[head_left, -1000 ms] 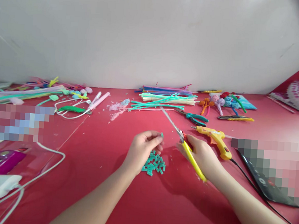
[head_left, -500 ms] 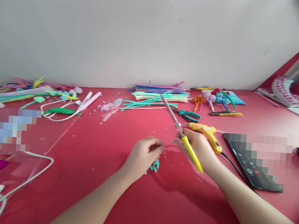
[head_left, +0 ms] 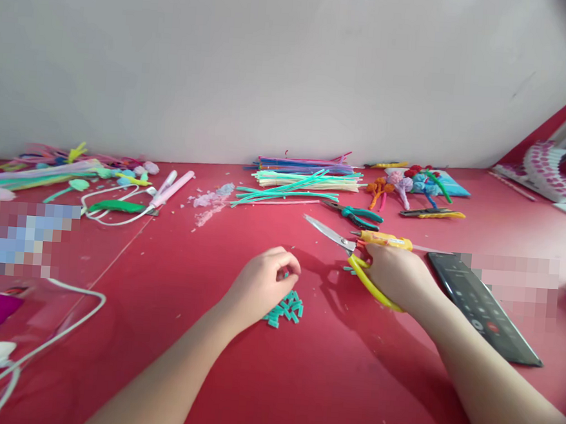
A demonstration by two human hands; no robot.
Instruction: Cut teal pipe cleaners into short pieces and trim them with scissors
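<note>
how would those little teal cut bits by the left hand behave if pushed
Probably very light: the teal bits are tiny and heaped loosely, so a push likely scatters them. Short stubby lengths, they seem unlikely to bend or roll.

Yellow scissors [head_left: 347, 244] in right hand [head_left: 397, 275]

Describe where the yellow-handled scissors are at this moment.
In the head view, the yellow-handled scissors are right of centre, held in the right hand just in front of the yellow glue gun, with the blades pointing left over the red table.
</note>
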